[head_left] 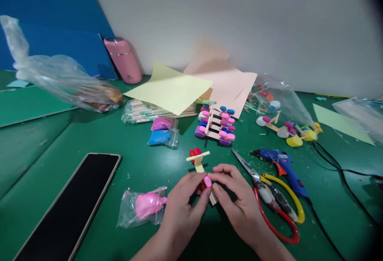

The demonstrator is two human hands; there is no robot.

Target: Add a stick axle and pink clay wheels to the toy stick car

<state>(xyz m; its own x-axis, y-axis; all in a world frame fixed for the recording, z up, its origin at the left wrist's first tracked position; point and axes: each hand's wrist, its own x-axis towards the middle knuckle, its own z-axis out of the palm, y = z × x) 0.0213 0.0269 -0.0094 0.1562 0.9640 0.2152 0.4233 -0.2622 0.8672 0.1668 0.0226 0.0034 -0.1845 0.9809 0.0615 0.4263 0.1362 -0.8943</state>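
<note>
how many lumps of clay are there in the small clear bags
3: a pink lump beside the left hand, plus a purplish-pink lump and a blue lump in front of the bagged sticks. More may be hidden.

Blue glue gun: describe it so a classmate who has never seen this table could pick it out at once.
On the green table, look right of the person's bare right hand, past the metal scissors with red and yellow handles. There lies the blue plastic glue gun. Unlike the scissors, it has an orange trigger and black cord.

Seemingly illegible logo (129, 77), pink bottle (125, 62)
</note>
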